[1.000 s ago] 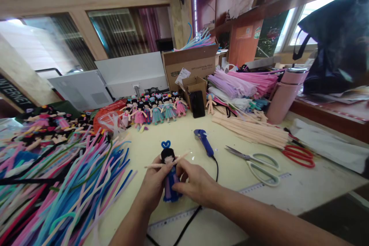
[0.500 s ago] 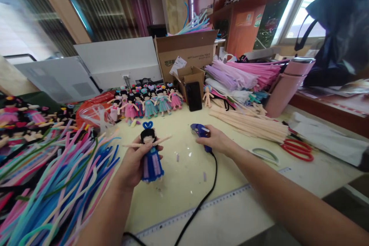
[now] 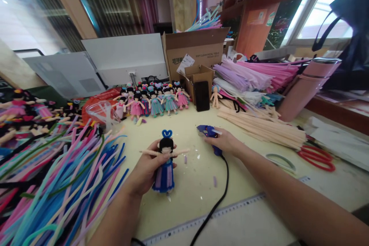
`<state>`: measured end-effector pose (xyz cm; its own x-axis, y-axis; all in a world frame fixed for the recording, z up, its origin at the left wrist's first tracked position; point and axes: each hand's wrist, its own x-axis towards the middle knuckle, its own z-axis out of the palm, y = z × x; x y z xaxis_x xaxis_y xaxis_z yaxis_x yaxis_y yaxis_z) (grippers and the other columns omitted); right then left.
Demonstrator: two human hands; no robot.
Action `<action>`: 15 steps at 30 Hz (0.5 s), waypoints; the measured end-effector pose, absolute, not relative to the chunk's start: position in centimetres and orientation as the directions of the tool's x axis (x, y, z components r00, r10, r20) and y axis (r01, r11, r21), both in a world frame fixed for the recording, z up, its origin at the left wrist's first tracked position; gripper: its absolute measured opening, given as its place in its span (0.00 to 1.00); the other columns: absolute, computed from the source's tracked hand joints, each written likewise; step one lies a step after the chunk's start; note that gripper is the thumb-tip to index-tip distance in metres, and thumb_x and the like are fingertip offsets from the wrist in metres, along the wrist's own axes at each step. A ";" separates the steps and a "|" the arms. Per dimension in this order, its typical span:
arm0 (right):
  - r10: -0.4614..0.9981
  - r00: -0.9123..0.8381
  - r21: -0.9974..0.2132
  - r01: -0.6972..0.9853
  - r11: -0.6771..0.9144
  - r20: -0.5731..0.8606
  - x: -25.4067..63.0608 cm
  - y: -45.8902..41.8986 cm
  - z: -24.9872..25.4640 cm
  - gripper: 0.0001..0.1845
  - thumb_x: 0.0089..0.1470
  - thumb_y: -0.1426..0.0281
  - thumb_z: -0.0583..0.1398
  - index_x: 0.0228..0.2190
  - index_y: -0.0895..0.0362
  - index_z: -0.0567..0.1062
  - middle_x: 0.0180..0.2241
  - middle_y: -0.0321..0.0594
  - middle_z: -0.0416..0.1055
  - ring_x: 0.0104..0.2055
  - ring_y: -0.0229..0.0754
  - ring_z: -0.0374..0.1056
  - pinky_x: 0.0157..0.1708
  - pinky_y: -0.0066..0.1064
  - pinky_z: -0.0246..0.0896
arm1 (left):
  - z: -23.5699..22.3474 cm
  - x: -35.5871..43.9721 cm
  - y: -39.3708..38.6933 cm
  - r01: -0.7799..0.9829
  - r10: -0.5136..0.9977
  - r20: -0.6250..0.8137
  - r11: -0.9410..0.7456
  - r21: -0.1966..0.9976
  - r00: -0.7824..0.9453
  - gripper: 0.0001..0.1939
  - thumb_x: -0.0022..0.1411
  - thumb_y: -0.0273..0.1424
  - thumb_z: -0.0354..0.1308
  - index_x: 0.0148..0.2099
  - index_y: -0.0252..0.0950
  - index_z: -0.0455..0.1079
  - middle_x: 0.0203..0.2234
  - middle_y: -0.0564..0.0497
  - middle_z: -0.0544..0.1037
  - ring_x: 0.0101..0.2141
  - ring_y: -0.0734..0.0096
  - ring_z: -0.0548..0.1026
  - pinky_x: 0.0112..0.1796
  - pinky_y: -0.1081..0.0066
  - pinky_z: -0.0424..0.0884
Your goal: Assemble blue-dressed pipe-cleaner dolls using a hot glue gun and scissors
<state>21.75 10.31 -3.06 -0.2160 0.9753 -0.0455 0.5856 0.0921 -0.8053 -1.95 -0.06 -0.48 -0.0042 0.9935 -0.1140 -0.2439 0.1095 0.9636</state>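
In my left hand (image 3: pixel 147 173) is a pipe-cleaner doll (image 3: pixel 165 175), gripped round its back with the thumb over its chest. The doll has black hair, a blue heart on its head, arms stretched out sideways and a blue and lilac skirt. My right hand (image 3: pixel 227 142) is closed round a blue hot glue gun (image 3: pixel 210 132), its nozzle pointing left above the table. A clear glue stick pokes out of the gun's back, and a black cord (image 3: pixel 220 200) runs from its handle toward me. A small lilac scrap (image 3: pixel 215 181) lies between the hands.
Loose pipe cleaners (image 3: pixel 72 177) pile up at the left. Finished dolls (image 3: pixel 155 102) stand at the back beside a phone (image 3: pixel 201 96). Beige pipe cleaners (image 3: pixel 262 127), red-handled scissors (image 3: pixel 316 157) and a pink flask (image 3: pixel 308 88) are at the right. A ruler (image 3: pixel 230 209) lies in front.
The camera view has shifted, so most things appear farther right. The doll sits lower and more upright in view. Both hands keep their holds on the doll and the glue gun.
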 end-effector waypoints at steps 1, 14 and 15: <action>0.974 -0.216 -0.824 0.563 0.071 -0.064 21.5 10.3 -2.6 0.10 0.45 0.64 0.60 0.30 0.58 0.71 0.20 0.33 0.65 0.23 0.36 0.62 0.22 0.27 0.57 | -0.5 -1.9 -0.1 -0.241 0.993 -0.115 0.111 0.964 -0.004 0.21 0.45 0.31 0.68 0.43 0.38 0.69 0.40 0.49 0.76 0.35 0.66 0.75 0.29 0.69 0.77; 0.897 -0.442 -0.980 0.173 0.095 0.009 21.5 6.8 0.5 0.13 0.44 0.59 0.62 0.28 0.57 0.76 0.28 0.40 0.73 0.28 0.38 0.64 0.27 0.31 0.59 | -1.1 -1.6 0.0 -0.108 0.983 -0.168 0.176 0.978 0.079 0.21 0.48 0.38 0.66 0.44 0.40 0.69 0.38 0.49 0.75 0.35 0.67 0.72 0.29 0.70 0.75; 0.892 -0.452 -0.980 0.176 0.098 0.008 21.5 6.6 0.5 0.13 0.44 0.59 0.62 0.27 0.57 0.76 0.28 0.39 0.73 0.27 0.38 0.64 0.27 0.31 0.59 | -1.1 -1.5 0.0 -0.100 0.982 -0.171 0.179 0.979 0.081 0.21 0.48 0.38 0.66 0.44 0.40 0.69 0.38 0.49 0.75 0.34 0.68 0.72 0.29 0.69 0.75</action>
<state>21.52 6.58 0.49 -0.4519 0.8920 0.0083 0.1759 0.0982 -0.9795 -1.50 -0.02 -1.06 0.0808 0.9820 -0.1709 -0.0999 0.1785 0.9788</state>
